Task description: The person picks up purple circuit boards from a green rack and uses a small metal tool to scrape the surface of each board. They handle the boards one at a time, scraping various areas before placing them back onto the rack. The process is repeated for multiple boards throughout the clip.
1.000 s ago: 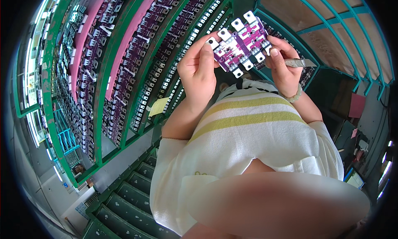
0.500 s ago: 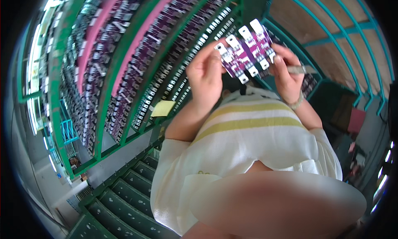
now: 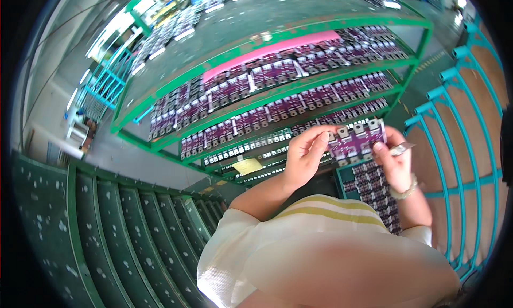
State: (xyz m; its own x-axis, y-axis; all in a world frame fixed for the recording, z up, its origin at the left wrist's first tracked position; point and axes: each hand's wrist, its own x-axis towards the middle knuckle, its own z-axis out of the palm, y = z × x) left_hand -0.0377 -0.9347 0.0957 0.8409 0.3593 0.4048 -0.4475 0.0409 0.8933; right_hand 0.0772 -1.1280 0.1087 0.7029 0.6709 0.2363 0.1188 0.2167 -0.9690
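Observation:
A purple circuit board (image 3: 350, 143) with silver metal tabs along its edges is held up between my two hands. My left hand (image 3: 305, 157) pinches its left end with thumb and fingertips. On the right end, my right hand (image 3: 394, 164) has its thumb on the board's face and its fingers behind. A thin, pointed, blade-like metal piece (image 3: 402, 148) also sticks out from my right hand; the rest of it is hidden. Below the board, a green tray (image 3: 342, 186) carries rows of similar purple boards.
Ahead stands a green rack (image 3: 299, 27) with shelves full of purple boards, a pink strip (image 3: 272, 54) and a yellow paper (image 3: 247, 166). Teal tube frames with brown panels (image 3: 465, 164) rise at the right. Green paint-spotted slats (image 3: 133, 228) fill the lower left.
The view has turned, so the rack now lies across the front and the tray shows below. The board sits more level, its tabs seen differently. Both hands keep their hold.

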